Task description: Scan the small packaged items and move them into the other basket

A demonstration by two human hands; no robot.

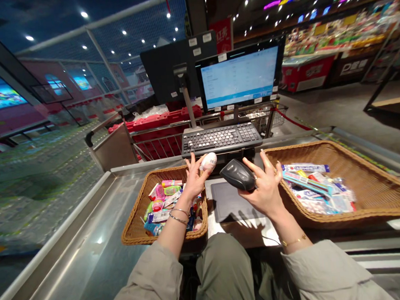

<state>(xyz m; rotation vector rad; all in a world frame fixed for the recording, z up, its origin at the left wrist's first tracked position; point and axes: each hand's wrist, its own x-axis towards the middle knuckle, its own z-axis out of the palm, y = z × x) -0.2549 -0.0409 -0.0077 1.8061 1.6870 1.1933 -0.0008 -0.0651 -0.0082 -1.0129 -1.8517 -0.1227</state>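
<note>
A small white egg-shaped item with printing (208, 162) is pinched in my left hand (195, 178), above the right rim of the left wicker basket (131, 224). My right hand (267, 188) grips a black barcode scanner (237, 175), its thumb side under the body and some fingers spread out. The scanner's head points left, towards the white item, with a gap between them. Under both hands lies a flat grey plate (225, 203) on the counter. Colourful small packages (165, 199) fill the left basket.
A larger wicker basket (379, 186) on the right holds several packets (313, 185). Beyond the hands stand a black keyboard (220, 138), a lit monitor (239, 80) and a second screen's dark back (161, 72). A metal counter (102, 222) runs along the left.
</note>
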